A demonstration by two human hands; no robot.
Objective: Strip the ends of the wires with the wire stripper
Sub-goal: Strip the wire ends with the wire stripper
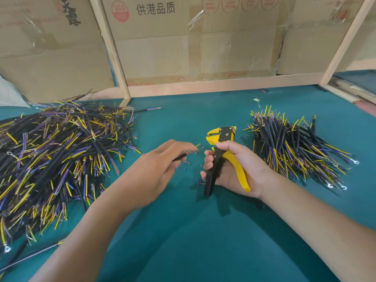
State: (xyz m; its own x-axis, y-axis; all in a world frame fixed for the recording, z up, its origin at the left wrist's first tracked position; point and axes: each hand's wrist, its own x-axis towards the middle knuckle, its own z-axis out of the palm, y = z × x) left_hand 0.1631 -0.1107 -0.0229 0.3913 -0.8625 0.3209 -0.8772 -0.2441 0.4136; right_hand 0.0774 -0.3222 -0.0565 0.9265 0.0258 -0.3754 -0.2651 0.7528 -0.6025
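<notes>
Big tangled heap of black-sheathed multicolour wires [50,159] far left; left hand [160,167], fingers pinching one black cable [180,157], coloured cores short of the yellow-and-black wire stripper [221,157] gripped by right hand [234,167]. Poor alignment might nick strands.

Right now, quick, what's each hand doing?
Left hand: pinching one black cable near its coloured ends.
Right hand: gripping the yellow-and-black wire stripper.
</notes>
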